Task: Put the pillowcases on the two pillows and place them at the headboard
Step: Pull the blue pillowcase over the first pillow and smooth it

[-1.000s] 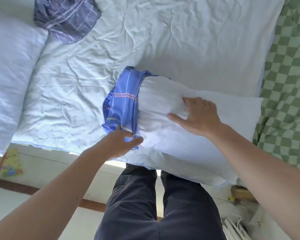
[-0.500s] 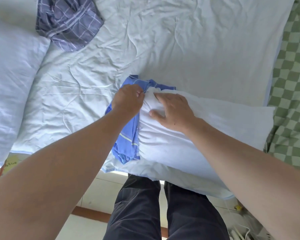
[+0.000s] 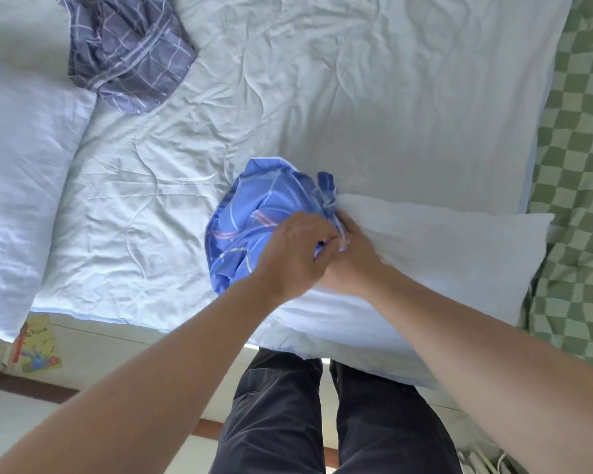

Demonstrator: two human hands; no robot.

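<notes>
- Grey plaid pillowcase (image 3: 127, 53) is lying crumpled far-left on the white quilt (image 3: 356, 97), touching the second bare pillow (image 3: 21, 172); green checked sheet (image 3: 579, 200) is showing on the right.
- Left hand (image 3: 295, 258) is overlapping right hand (image 3: 353, 258), hiding its fingers.
- Blue pillowcase (image 3: 254, 217) is sitting bunched over the left end of the white pillow (image 3: 442, 254), at the near bed edge.
- Left hand is pinching blue fabric; right grip: cannot tell.

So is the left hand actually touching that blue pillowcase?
Touching. The head view shows the left hand with its fingers curled into the bunched blue pillowcase at the end of the white pillow, no gap between them.
</notes>
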